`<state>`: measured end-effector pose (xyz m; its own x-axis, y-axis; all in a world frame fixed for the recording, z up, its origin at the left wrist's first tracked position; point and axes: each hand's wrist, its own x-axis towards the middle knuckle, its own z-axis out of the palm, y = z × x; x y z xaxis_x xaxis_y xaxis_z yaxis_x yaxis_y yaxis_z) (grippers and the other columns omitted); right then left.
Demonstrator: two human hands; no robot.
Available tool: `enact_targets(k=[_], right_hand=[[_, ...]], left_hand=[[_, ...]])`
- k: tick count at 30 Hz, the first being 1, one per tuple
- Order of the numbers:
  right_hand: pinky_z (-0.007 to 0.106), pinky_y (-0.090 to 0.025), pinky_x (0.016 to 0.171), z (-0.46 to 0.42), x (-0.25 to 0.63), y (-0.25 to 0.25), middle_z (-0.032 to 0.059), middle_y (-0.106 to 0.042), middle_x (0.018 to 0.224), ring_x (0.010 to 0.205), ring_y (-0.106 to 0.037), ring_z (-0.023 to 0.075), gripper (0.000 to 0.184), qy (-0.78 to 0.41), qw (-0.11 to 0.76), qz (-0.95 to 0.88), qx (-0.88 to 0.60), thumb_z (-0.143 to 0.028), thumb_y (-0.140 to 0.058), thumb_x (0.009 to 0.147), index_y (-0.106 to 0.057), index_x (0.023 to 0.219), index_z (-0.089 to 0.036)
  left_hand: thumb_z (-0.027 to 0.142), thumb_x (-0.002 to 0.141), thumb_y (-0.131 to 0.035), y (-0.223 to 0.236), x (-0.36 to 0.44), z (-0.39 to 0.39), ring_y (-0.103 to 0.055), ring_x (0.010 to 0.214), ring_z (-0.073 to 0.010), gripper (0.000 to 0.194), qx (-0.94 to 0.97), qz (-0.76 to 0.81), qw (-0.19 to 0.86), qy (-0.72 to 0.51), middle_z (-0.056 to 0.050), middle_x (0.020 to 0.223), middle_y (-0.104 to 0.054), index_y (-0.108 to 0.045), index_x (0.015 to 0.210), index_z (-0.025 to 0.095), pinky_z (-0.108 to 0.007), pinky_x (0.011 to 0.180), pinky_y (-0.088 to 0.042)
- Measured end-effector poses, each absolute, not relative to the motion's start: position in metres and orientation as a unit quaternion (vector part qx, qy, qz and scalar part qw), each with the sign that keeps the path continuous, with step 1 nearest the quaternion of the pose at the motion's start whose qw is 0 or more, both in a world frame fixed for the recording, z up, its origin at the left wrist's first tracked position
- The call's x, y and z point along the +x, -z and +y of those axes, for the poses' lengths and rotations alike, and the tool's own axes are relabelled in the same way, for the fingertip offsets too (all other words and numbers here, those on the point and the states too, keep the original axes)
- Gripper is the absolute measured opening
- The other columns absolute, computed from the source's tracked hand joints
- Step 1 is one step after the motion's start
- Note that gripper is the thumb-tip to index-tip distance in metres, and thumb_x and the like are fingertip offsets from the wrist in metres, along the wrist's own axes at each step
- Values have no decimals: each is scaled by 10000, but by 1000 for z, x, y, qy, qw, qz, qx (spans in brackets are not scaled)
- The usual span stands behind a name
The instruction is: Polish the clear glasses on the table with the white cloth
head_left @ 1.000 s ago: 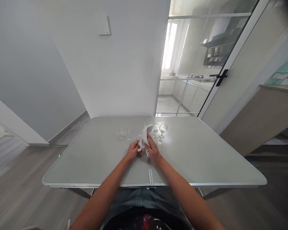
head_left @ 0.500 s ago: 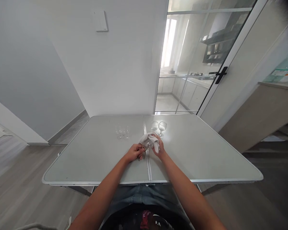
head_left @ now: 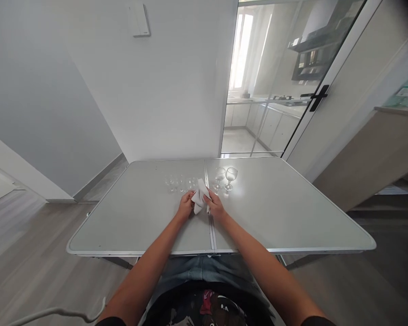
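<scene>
Above the middle of the table, my left hand is closed on a clear stemmed glass, whose bowl is mostly hidden behind the cloth. My right hand grips a white cloth, bunched against that glass between both hands. Just beyond my right hand stand two upright stemmed glasses, one left of the other. Several more clear glasses stand further left, faint against the pale tabletop.
The pale folding table has a metal rim and a seam down its middle. A white wall rises behind it, beside a glass-paned door with a black handle. On the right is a wooden shelf unit.
The cloth has shifted from above and right of the glass to in front of it, covering the bowl that showed half a second ago. My right hand has moved slightly left.
</scene>
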<state>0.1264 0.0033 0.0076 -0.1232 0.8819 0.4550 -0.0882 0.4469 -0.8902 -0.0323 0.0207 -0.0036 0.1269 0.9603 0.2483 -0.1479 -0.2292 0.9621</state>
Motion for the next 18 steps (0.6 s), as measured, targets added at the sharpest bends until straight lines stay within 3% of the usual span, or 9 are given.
enact_targets(k=[4,8,10,12,15,18], right_hand=[[508,-260,1225,-2,131,-17,88,-539,1473,1450,-394,268,361,-238,552,-739,-304,-348,-504,973,-626,1291,-228],[586,-109,1246,-2,141,-23,75,-588,1423,1452,-390,289,235,-102,507,-798,-310,-249,-523,924,-695,1083,-228],[583,-153,1235,-1,145,-23,74,-660,1310,1398,-456,294,211,-88,504,-804,-304,-243,-546,898,-698,1044,-232],[550,-284,1184,1,147,-23,82,-704,1176,1285,-545,290,215,-110,516,-792,-306,-264,-557,894,-694,1056,-232],[440,-486,971,6,149,-21,79,-707,1010,1024,-635,253,235,-208,557,-726,-344,-350,-514,938,-697,1017,-225],[354,-525,776,11,152,-17,44,-672,844,820,-627,207,344,-331,600,-616,-388,-461,-444,970,-687,948,-219]], left_hand=[[528,832,-622,5,-32,20,-499,669,-129,389,603,370,477,-521,-9,720,-595,-584,734,153,-242,634,-423],[409,856,-555,8,-31,14,-481,510,-105,277,654,356,514,-426,25,567,-555,-553,733,161,-220,522,-377],[349,865,-519,8,-30,10,-481,461,-101,252,690,339,517,-376,27,511,-540,-535,697,162,-216,493,-362],[325,880,-502,5,-31,6,-497,455,-102,254,711,331,507,-356,21,506,-548,-540,692,159,-217,492,-370],[379,913,-519,1,-32,3,-524,456,-109,277,718,326,513,-340,26,516,-546,-571,762,153,-216,485,-373],[485,922,-551,1,-34,3,-535,448,-117,353,714,317,533,-326,37,499,-515,-558,788,158,-214,471,-362]])
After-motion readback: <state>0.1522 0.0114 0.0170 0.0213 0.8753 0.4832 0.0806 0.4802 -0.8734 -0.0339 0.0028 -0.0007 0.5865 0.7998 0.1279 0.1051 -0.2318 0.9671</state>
